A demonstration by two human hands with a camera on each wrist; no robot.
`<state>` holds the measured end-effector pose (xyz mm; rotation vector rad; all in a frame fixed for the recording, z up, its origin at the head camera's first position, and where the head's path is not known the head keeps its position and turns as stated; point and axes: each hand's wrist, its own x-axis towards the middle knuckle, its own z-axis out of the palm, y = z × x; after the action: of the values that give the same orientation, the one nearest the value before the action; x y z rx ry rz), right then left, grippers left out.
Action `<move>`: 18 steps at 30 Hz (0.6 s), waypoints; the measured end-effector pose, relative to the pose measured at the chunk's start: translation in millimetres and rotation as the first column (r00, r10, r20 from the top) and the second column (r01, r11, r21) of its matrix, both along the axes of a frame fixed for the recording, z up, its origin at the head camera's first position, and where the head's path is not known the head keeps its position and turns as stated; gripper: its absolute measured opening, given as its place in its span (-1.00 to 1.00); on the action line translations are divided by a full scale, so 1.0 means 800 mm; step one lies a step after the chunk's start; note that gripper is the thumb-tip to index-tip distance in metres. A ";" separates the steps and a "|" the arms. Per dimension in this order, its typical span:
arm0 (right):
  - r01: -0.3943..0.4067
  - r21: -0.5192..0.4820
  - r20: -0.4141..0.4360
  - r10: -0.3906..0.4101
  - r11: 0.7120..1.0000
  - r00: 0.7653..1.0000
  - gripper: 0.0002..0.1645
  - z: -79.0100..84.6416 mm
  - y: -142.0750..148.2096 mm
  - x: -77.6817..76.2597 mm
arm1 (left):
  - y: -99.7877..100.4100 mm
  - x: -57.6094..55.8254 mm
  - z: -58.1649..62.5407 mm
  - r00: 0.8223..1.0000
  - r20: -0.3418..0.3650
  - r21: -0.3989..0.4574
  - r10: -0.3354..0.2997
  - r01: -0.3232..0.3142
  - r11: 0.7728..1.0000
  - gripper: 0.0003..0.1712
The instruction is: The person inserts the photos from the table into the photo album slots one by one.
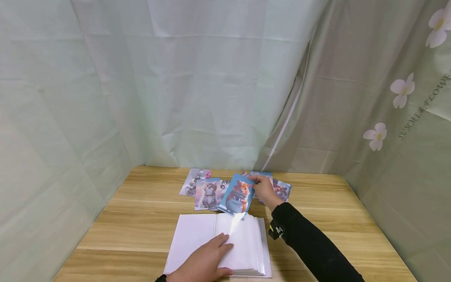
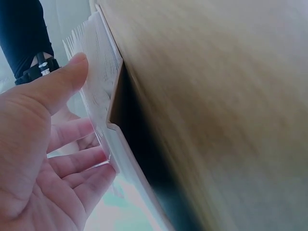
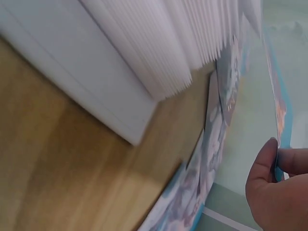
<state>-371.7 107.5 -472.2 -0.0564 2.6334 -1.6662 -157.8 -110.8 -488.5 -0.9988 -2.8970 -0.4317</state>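
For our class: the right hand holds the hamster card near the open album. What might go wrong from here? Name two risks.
First, the right hand pinches the hamster card by one edge, so it might bend or slip. Second, the kitten card lies loose, overlapping other cards, just beyond the open album, so a passing hand may nudge it.

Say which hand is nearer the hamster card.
Right: the right hand pinches the hamster card by its edge; the left hand rests apart from it, on the open album.
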 end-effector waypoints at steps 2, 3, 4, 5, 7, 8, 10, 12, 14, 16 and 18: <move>-0.009 0.025 -0.008 0.009 1.000 1.000 -0.59 0.002 0.000 -0.002 | 0.000 0.000 0.000 1.000 0.002 0.001 0.000 0.000 1.000 -0.26; -0.014 0.035 -0.011 0.014 0.999 1.000 -0.59 0.003 -0.001 -0.003 | 0.000 0.000 0.001 1.000 0.004 -0.001 0.001 -0.001 1.000 -0.26; -0.016 0.044 -0.013 0.017 0.999 1.000 -0.59 0.004 -0.001 -0.005 | 0.000 0.001 0.001 1.000 0.008 -0.003 0.003 -0.003 1.000 -0.26; -0.021 0.055 -0.017 0.022 0.998 1.000 -0.59 0.004 -0.001 -0.006 | 0.001 0.001 0.001 1.000 0.015 -0.006 0.006 -0.005 1.000 -0.26; -0.035 0.061 -0.010 0.036 0.998 0.999 -0.60 0.007 -0.001 -0.007 | 0.001 0.001 0.002 0.999 0.032 -0.012 0.012 -0.011 1.000 -0.26; -0.042 0.066 -0.004 0.042 0.997 0.999 -0.60 0.008 -0.001 -0.007 | 0.001 0.002 0.002 0.999 0.039 -0.014 0.015 -0.015 1.000 -0.25; -0.064 0.079 -0.004 0.065 0.995 0.998 -0.60 0.010 -0.001 -0.008 | 0.001 0.002 0.002 0.999 0.050 -0.016 0.021 -0.020 1.000 -0.25; -0.091 0.092 0.002 0.091 0.992 0.996 -0.59 0.013 -0.001 -0.008 | 0.002 0.003 0.002 0.998 0.059 -0.016 0.025 -0.024 1.000 -0.25; -0.115 0.099 0.004 0.116 0.988 0.993 -0.58 0.016 -0.001 -0.009 | 0.002 0.003 0.003 0.997 0.067 -0.016 0.030 -0.029 0.999 -0.25; -0.141 0.102 0.002 0.141 0.985 0.990 -0.58 0.020 -0.002 -0.009 | 0.002 0.004 0.004 0.996 0.079 -0.018 0.033 -0.032 0.999 -0.25; -0.159 0.109 -0.002 0.160 0.981 0.987 -0.59 0.023 -0.003 -0.010 | 0.003 0.004 0.004 0.996 0.085 -0.021 0.034 -0.032 0.999 -0.25</move>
<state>-380.0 105.0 -454.2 -0.2674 2.6428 -1.4752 -155.0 -108.5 -485.4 -0.9567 -2.9941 -0.4566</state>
